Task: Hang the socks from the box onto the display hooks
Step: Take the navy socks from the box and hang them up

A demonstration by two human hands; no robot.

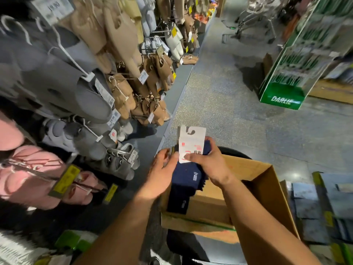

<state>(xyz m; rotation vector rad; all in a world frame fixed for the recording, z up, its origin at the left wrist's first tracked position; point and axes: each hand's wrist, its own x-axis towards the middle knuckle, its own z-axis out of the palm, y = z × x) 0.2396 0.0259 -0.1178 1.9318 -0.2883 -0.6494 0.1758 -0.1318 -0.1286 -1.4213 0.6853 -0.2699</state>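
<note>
Socks [186, 175], navy and bundled under a white card header [191, 143], sit between my two hands just above the open cardboard box [267, 190]. From the head view, my right hand [209, 162] has its fingers [191, 157] curled round the top of the bundle, thumb lying across the printed card, so it grips the socks at the header. My left hand [162, 171] meets the bundle from the other side; its fingers look fairly straight and lie against the edge of the card and the fabric, touching it rather than wrapping it, though the far fingertips are hidden behind the socks. The card's hook cut-out points up, away from me. More navy socks [178, 202] lie inside the box against its near-left wall. To my left, the display rack [145, 52] carries grey slippers [89, 104], tan slippers [122, 92] and pink slippers [28, 178] on hooks with price tags. Across the speckled floor [229, 104] stands a green stand [282, 96] marked DARLIE.
</note>
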